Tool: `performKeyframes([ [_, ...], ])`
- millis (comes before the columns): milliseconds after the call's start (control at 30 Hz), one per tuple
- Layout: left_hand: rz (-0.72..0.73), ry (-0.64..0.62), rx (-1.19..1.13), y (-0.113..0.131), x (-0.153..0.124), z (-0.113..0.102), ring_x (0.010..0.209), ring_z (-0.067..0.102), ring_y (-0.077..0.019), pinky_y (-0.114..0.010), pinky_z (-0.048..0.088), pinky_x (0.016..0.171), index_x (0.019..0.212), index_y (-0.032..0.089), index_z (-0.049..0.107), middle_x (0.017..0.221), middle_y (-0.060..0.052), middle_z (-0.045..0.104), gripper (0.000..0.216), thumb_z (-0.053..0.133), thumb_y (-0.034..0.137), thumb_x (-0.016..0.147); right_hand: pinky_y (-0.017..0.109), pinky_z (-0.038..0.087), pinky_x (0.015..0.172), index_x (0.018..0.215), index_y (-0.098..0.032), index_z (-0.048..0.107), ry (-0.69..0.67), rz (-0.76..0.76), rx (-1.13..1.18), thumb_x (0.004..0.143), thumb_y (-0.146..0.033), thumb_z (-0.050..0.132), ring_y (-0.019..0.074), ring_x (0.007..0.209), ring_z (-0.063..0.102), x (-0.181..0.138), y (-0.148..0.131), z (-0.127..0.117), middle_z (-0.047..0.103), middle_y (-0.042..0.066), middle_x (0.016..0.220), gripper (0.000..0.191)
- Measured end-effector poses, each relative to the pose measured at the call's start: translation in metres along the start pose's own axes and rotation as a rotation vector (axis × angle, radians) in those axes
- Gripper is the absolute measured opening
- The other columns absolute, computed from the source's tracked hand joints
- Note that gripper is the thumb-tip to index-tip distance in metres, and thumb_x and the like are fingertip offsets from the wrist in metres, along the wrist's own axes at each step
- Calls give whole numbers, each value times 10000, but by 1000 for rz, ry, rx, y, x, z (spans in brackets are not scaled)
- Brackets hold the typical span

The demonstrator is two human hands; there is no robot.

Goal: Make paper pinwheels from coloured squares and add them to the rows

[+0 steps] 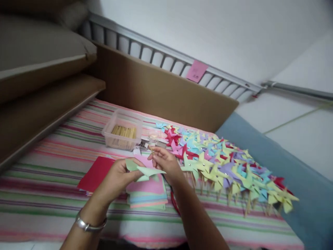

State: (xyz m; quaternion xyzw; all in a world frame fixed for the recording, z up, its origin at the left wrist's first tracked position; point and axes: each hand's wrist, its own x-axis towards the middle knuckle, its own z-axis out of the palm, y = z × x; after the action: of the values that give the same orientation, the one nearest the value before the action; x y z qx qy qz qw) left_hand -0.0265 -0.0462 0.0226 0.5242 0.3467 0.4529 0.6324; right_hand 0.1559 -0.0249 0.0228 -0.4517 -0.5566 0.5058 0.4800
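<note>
My left hand (120, 176) pinches a light green paper pinwheel (149, 171) with its blades folded, held above a stack of coloured paper sheets (147, 198). Close beside it, my right hand (168, 165) is closed with thumb and fingers on a short thin wooden stick (150, 149) that points up and away. Behind the hands stands a clear plastic box (117, 143) with many wooden sticks (124, 132) inside. To the right of my right hand lie rows of pinwheels on sticks (205, 161) in yellow, green, blue, purple, pink and red.
Red paper sheets (95, 173) lie left of my hands. A red curved handle (174, 203) shows beside my right forearm. Small blurred items sit by the box. A cardboard panel (156, 90) stands along the back against a radiator (156, 57); large cardboard pieces (47, 100) rise at left.
</note>
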Motion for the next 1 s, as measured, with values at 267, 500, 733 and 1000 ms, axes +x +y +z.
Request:
performKeyframes([
  [267,171,-74,203,-23,17,35,679,579,-155,-254,445,618,684,179,707,726,-38,643,27,698,192,706,213,304,444,796,-175,705,140,144,106,690,-368,707,76,461,395,-34,22,-32,519,-41,553,221],
  [500,169,-21,270,-34,27,48,771,619,-183,-315,469,763,738,192,713,769,-44,681,13,705,186,730,229,399,571,750,-198,727,71,75,131,704,-296,697,117,635,534,-33,20,-48,613,-8,701,113],
  [733,301,33,352,-37,35,56,829,649,-217,-414,440,934,758,206,730,806,-54,726,35,723,222,729,256,426,642,748,-207,694,70,35,127,739,-271,665,134,697,571,-34,20,-51,648,-4,745,70],
  [1000,438,100,374,-42,35,49,795,647,-200,-448,418,986,754,252,749,775,-30,724,39,738,259,717,267,438,659,759,-211,707,80,-7,43,745,-278,685,141,724,577,-35,17,-47,642,-2,741,72],
])
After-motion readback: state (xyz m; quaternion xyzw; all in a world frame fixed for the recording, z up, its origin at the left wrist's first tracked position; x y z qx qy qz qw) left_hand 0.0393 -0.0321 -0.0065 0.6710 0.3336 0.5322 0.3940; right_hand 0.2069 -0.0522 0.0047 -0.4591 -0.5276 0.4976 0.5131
